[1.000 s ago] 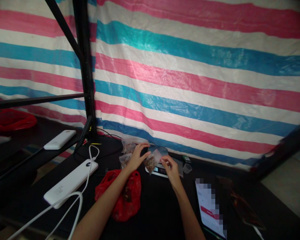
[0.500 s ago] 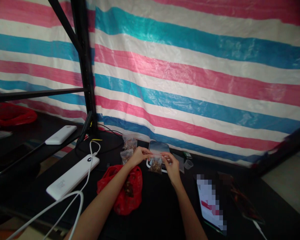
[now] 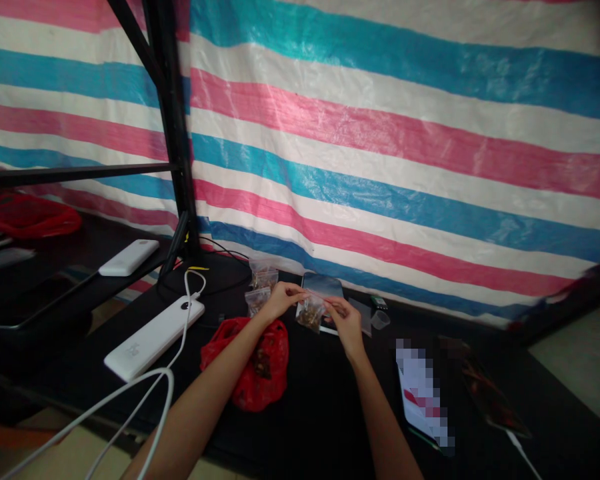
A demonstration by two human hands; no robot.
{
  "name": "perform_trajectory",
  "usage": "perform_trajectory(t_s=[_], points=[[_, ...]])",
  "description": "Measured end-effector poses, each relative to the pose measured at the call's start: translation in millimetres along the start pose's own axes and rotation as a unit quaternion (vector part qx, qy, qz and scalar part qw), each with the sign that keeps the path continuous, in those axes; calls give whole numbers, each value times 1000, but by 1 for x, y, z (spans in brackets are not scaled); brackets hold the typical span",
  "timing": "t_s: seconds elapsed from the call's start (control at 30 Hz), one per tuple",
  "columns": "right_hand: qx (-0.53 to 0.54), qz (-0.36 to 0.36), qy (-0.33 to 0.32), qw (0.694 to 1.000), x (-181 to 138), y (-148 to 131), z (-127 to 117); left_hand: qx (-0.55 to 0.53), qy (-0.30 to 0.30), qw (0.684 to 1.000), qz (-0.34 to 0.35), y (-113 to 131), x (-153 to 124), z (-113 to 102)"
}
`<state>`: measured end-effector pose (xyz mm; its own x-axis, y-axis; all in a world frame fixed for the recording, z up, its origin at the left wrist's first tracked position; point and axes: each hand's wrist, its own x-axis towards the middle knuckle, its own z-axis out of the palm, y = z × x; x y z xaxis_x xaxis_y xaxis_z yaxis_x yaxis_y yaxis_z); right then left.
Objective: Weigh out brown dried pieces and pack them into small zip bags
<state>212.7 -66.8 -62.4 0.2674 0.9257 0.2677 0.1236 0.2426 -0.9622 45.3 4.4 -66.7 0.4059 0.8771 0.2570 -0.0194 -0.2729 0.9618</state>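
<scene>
A small clear plastic bag (image 3: 310,313) with brown bits inside hangs between my two hands over the black table (image 3: 320,413). My left hand (image 3: 279,300) pinches its top edge at the left. My right hand (image 3: 347,320) pinches the top edge at the right. Right behind the bag sits a small digital scale (image 3: 323,288) with a shiny pan. Two more filled clear bags (image 3: 261,287) lie to the left of my left hand. A red plastic bag (image 3: 257,363) with brown contents lies under my left forearm.
A white power bank (image 3: 153,338) with a white cable lies at the left, and a second white power bank (image 3: 129,257) sits on the side shelf. A small clear cup (image 3: 380,319) stands right of the scale. A phone (image 3: 423,397) lies at the right. A striped tarp (image 3: 380,153) closes the back.
My left hand came over and took the bag's top edge, so both hands now pinch the bag, which has turned from tilted to hanging upright. The camera view tilted down a little.
</scene>
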Motion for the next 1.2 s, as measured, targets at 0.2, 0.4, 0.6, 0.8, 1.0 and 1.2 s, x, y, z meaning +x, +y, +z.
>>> perform_trajectory(t_s=[0.2,0.4,0.6,0.8,1.0,1.2], points=[[57,-20,112,992,10,13,-6,45,70,993,80,4,-1,9],[-34,-34,145,988,17,34,-16,191,54,965,171,3,-7,21],[-390,-85,201,894,5,11,-25,234,38,958,161,-3,-7,16],[-610,-34,290,737,-5,9,-62,246,30,955,162,8,-8,13],[-667,45,197,718,-5,15,-71,201,113,953,198,38,-13,10],[-619,31,191,761,-4,15,-71,233,94,949,190,63,-54,-25]])
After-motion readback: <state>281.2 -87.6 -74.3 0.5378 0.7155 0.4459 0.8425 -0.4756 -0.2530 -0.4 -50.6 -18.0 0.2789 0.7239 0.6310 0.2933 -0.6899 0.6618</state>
